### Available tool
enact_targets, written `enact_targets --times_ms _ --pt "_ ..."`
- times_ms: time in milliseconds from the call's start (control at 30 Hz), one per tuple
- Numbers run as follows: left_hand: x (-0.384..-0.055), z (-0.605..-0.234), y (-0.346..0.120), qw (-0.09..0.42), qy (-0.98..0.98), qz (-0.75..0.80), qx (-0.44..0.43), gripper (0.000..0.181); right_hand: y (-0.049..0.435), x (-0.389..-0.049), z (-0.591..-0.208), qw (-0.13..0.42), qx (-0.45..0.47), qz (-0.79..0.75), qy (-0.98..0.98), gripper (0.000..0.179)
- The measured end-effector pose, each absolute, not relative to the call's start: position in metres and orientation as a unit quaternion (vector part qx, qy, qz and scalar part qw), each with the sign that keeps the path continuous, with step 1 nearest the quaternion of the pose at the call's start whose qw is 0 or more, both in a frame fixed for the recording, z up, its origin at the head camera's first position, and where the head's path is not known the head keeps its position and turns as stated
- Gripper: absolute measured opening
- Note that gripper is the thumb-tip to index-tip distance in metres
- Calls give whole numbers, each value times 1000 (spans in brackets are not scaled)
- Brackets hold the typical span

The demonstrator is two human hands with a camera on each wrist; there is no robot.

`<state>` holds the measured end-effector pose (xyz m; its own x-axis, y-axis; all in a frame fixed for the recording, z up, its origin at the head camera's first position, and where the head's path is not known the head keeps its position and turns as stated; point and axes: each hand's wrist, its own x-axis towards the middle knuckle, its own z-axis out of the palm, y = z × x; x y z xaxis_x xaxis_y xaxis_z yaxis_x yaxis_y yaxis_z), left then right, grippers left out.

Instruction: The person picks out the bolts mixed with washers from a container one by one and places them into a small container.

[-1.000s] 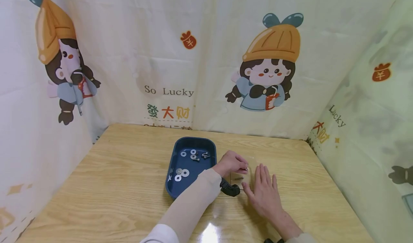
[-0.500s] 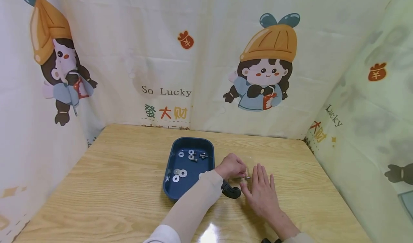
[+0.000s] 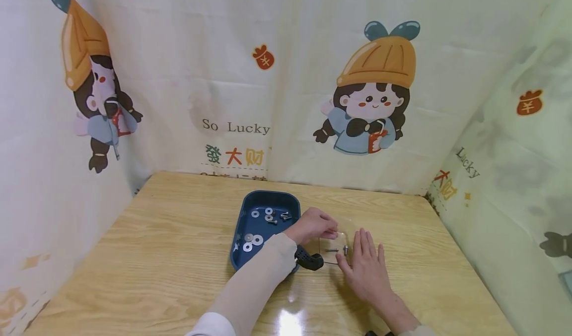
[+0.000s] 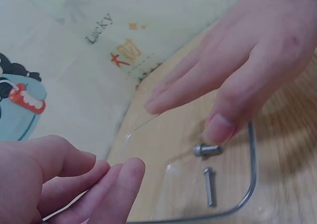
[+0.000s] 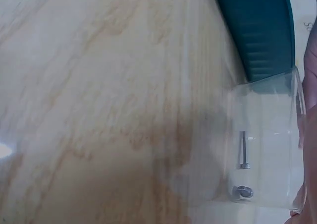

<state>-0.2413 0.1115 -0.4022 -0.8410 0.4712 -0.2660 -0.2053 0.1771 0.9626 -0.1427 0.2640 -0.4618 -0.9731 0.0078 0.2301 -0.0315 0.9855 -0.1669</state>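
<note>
A clear plastic box [image 4: 251,169] stands on the table, its walls hard to make out in the head view. Two metal bolts lie in it: a longer, thin bolt [image 4: 209,187] and a shorter, thicker bolt [image 4: 207,150] near my right thumb. My left hand [image 3: 313,225] hovers over the box's back left part, fingers loosely bent, with nothing seen between thumb and fingertips. Against the box's right side rests my right hand [image 3: 367,269], its fingers straight. The right wrist view shows the box with both bolts at its right edge.
Left of the box is a dark blue tray [image 3: 239,227], partly hidden by my left forearm. It holds several washers [image 3: 257,239] and several bolts [image 3: 285,217]. A black wrist camera [image 3: 309,259] sits under my left wrist. A patterned curtain [image 3: 295,78] hangs behind the table.
My left hand dipped into the box with the shorter bolt, let it go beside the other one, and drew back up and left. The right hand stays in place at the box.
</note>
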Motion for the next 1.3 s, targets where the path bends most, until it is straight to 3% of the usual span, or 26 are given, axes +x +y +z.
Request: enact_targets --times_ms 300,700,1300 --pt "-248 -396 90 265 709 646 100 18 263 -145 -452 120 18 87 -989 87" --pt "-256 -396 71 249 689 673 98 23 227 -151 -428 150 77 86 -982 83" --pt "-266 -395 22 224 680 695 67 26 183 -157 -429 142 106 75 -981 81"
